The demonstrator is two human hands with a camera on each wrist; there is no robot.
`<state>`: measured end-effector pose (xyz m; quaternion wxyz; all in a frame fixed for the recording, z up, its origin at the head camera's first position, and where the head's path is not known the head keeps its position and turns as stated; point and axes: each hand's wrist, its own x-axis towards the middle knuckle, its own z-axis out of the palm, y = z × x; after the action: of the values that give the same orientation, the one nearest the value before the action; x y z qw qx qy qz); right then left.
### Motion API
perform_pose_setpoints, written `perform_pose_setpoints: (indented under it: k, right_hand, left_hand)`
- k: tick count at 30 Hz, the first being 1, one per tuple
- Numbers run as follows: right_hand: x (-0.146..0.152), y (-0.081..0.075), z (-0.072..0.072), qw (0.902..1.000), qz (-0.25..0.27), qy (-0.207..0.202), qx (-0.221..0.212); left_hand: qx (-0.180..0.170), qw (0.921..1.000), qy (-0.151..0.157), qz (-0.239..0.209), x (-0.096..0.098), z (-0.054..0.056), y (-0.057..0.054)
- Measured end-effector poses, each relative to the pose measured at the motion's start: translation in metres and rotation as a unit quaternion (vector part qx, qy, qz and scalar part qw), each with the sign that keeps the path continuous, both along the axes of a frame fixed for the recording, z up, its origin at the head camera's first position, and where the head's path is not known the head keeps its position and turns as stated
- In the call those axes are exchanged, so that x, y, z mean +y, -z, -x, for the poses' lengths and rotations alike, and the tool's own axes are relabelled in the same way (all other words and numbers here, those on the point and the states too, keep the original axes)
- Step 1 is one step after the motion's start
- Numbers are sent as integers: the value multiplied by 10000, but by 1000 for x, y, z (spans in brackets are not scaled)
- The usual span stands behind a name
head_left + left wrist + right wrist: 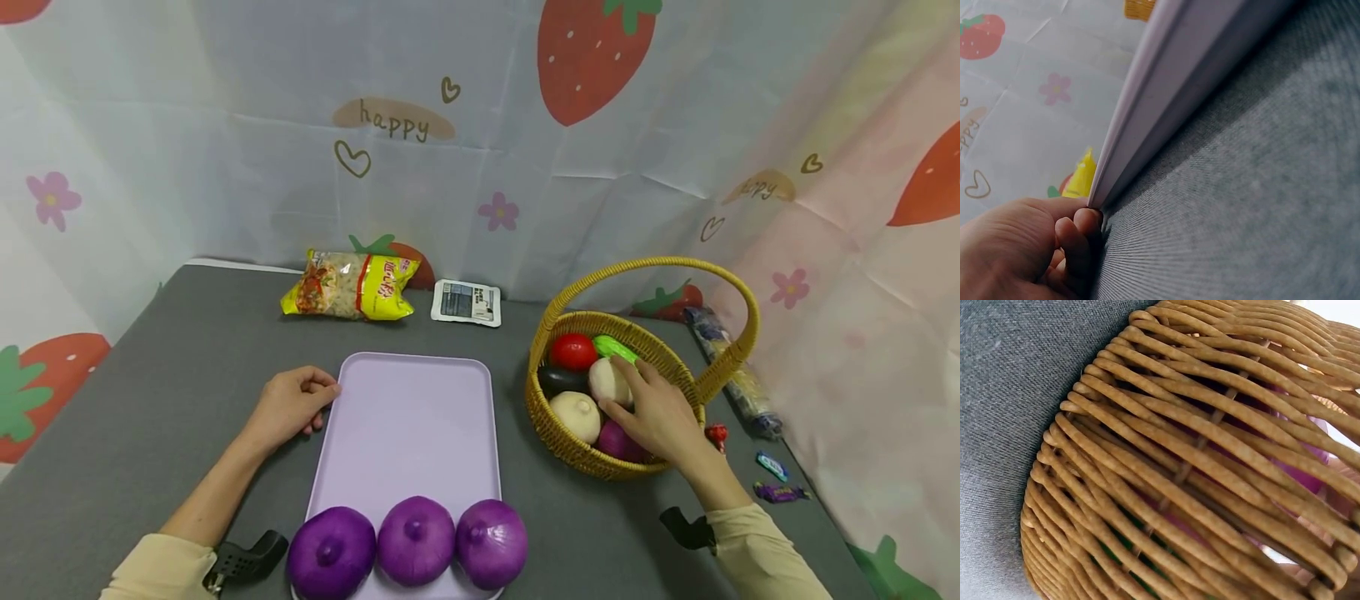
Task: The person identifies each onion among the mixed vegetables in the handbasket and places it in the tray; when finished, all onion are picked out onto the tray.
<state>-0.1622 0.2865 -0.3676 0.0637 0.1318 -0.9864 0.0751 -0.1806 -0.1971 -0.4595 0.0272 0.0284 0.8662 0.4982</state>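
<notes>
My left hand (pixel 291 406) pinches the left rim of a pale lilac tray (pixel 408 425) between thumb and fingers; the left wrist view shows the tray's rim (pixel 1129 119) from the side. Three purple onions (pixel 416 542) sit in a row at its near end. Inside the yellow wicker basket (pixel 551 437), my right hand (pixel 660 414) grips a white onion (pixel 609 381), thumb and fingers around it. Around that lie another white onion (pixel 576 417), a purple onion (pixel 619 442), a tomato (pixel 573 352), a dark eggplant (pixel 562 381) and a green vegetable (pixel 615 347). The basket's weave (pixel 1197 444) hides most of the right wrist view.
A yellow snack bag (pixel 348 285) and a white packet (pixel 467 302) lie along the back. The basket's tall handle (pixel 652 263) arches over it. Right of it are a long plastic-wrapped pack (pixel 735 375) and small wrapped candies (pixel 780 492). A printed curtain (pixel 285 125) backs the grey table.
</notes>
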Motion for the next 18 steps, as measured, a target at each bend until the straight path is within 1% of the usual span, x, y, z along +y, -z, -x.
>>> perform_pose_setpoints:
  k: [3, 11, 18]
  right_hand:
    - [0, 2, 1, 9999, -30, -64, 112]
    - [-1, 3, 0, 9996, 98, -26, 248]
    - [-6, -5, -5, 9974, 373, 9, 621]
  left_hand:
    - [13, 10000, -5, 15, 1, 0, -1]
    - [46, 9999, -14, 89, 1, 1, 0]
    - [39, 10000, -15, 19, 0, 0, 0]
